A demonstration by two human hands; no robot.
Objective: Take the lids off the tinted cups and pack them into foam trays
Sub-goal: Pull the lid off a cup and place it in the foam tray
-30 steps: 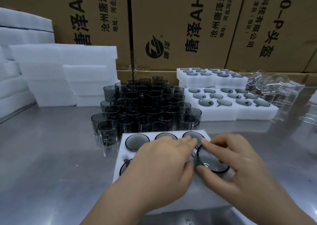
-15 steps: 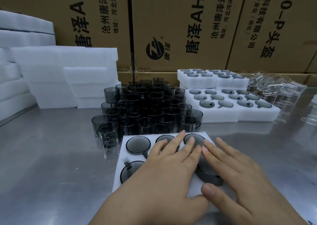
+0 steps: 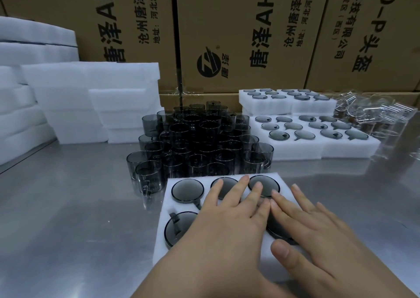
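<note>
Here the steel table [image 3: 68, 218] carries a cluster of tinted cups [image 3: 200, 143] just beyond the fingertips and a foam tray [image 3: 163, 247] beneath them. The left hand [image 3: 227, 225] and right hand [image 3: 318, 234] lie flat, fingers straight and slightly spread, pressing a cup [image 3: 278, 235] into its pocket under the right fingers. Seating looks nearly done; the next move probably calls for lifting both palms and setting this tray aside.

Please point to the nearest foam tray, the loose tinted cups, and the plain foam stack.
Nearest white foam tray [image 3: 164, 255]: head view, bare front-left corner.
Loose dark tinted cups [image 3: 200, 143]: head view, middle of the cluster.
Plain white foam stack [image 3: 91, 77]: head view, top slab.
</note>
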